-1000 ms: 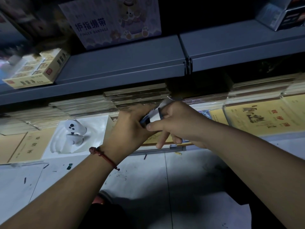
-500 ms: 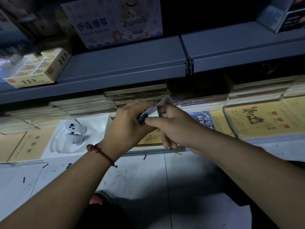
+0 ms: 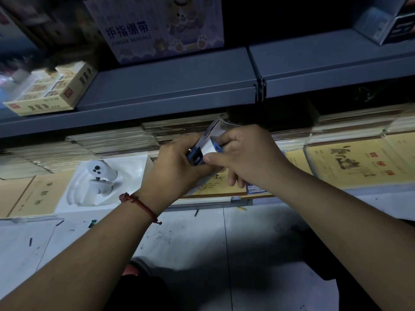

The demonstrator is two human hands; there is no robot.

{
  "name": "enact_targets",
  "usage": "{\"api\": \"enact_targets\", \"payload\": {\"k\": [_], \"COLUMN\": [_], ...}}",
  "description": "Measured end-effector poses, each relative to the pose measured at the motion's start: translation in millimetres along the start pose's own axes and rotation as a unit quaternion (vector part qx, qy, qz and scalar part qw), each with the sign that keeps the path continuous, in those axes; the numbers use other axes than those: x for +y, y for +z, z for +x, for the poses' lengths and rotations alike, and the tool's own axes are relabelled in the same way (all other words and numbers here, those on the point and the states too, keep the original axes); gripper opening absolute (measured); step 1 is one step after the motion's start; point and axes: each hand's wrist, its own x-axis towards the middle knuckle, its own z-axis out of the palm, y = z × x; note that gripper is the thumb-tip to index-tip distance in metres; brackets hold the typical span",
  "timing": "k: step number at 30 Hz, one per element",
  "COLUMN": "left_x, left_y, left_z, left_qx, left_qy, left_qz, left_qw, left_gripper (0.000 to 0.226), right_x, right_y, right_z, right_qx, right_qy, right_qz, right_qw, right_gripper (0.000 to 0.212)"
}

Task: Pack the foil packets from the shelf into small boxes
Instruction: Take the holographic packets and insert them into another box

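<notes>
A small blue-and-white box (image 3: 207, 145) is held between both hands in front of the lower shelf, its white end flaps standing open toward the shelf. My left hand (image 3: 177, 167) grips the box from the left and below. My right hand (image 3: 242, 153) pinches its right side with thumb and fingers. A blue foil packet (image 3: 254, 188) peeks out under my right hand on the shelf. What is inside the box is hidden.
A white tray (image 3: 132, 162) holding white controllers (image 3: 101, 173) lies on the lower shelf at left. Tan booklets (image 3: 350, 162) and stacks of flat packs fill the shelf. The grey upper shelf (image 3: 170, 86) carries a finger-bandage carton (image 3: 157, 25). Pale floor lies below.
Both hands have turned and lifted the box slightly; its open flaps now point further up toward the shelf. My right fingers have shifted along its side.
</notes>
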Motion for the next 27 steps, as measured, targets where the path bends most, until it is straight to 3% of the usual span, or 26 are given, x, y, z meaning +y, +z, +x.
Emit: {"api": "enact_targets", "payload": {"k": [7, 9, 12, 15, 20, 24, 27], "left_x": [0.7, -0.7, 2.0, 6.0, -0.4, 0.0, -6.1], "left_y": [-3.3, -5.1, -2.1, 7.3, 16.0, 9.0, 4.1], "left_z": [-2.1, -3.2, -4.8, -7.1, -8.8, -8.4, -12.7], "left_qx": [-0.002, -0.001, 0.016, 0.039, 0.048, 0.042, 0.029], "left_qy": [-0.038, -0.037, -0.008, 0.039, 0.023, -0.008, -0.051], "left_qz": [-0.021, -0.031, -0.003, 0.055, 0.057, 0.042, 0.030], "left_qw": [0.999, 0.999, 1.000, 0.997, 0.997, 0.998, 0.998], "left_gripper": [0.046, 0.047, 0.018, 0.012, 0.024, 0.033, 0.036], "right_x": [7.2, 6.6, 3.8, 3.9, 6.3, 1.7, -2.3], "right_y": [8.6, 10.1, 16.1, 23.7, 24.3, 15.4, 3.0], "right_z": [4.4, 2.6, -1.2, -3.4, -1.0, -1.1, -1.8], "right_qx": [0.128, 0.136, 0.114, 0.110, 0.137, 0.179, 0.212], "right_qy": [-0.080, -0.100, -0.128, -0.127, -0.108, -0.109, -0.080], "right_qz": [-0.042, -0.028, -0.003, -0.020, -0.028, 0.033, 0.157], "right_qw": [0.988, 0.985, 0.985, 0.986, 0.984, 0.977, 0.961], "right_gripper": [0.036, 0.033, 0.024, 0.028, 0.043, 0.031, 0.023]}}
